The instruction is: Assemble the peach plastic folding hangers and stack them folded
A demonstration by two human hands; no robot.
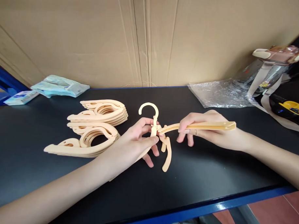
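Note:
A cream folding clothes hanger point(154, 130) is held above the black table, its hook pointing up and away from me. My left hand point(141, 139) is closed around the hanger's middle, below the hook. In my right hand point(200, 128) is the hanger's long right arm point(210, 126), gripped between thumb and fingers and stretched out to the right. Shorter curved pieces point(167, 155) hang down below the middle. My left hand and forearm partly hide the left arm of the hanger. Close by on the left lie two stacks of folded hangers, a nearer one point(81, 150) and a farther one point(100, 116).
Light blue soft packs point(59, 86) lie at the back left. Clear plastic wrapping point(216, 94) and a strapped transparent bottle point(271, 69) are at the back right. Behind the table stands brown cardboard point(93, 38). A blue edge point(185, 211) runs along the table's front.

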